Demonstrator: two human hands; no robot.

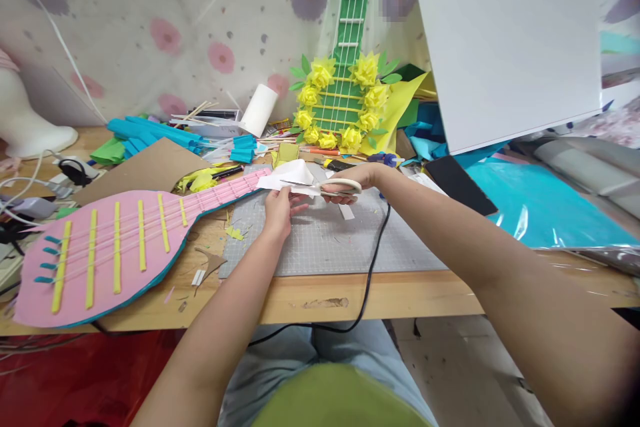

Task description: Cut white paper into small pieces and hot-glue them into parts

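Observation:
Over the grey cutting mat (320, 247), my left hand (281, 210) pinches the lower edge of a piece of white paper (285, 173). My right hand (353, 185) is closed round the cream handles of a pair of scissors (345, 185). The blades point left and lie across the paper, just above my left fingers. A small white paper scrap (346, 211) rests on the mat below the scissors. To the left lies a pink paper lute (125, 233) with yellow strips and blue pegs, its neck reaching towards the white paper.
A green paper instrument with yellow flowers (340, 93) leans at the back. A white board (515, 47) stands at the right above blue wrapped sheets (555, 207). A black cable (373, 267) crosses the mat and table edge. Brown cardboard (145, 170) lies at the left.

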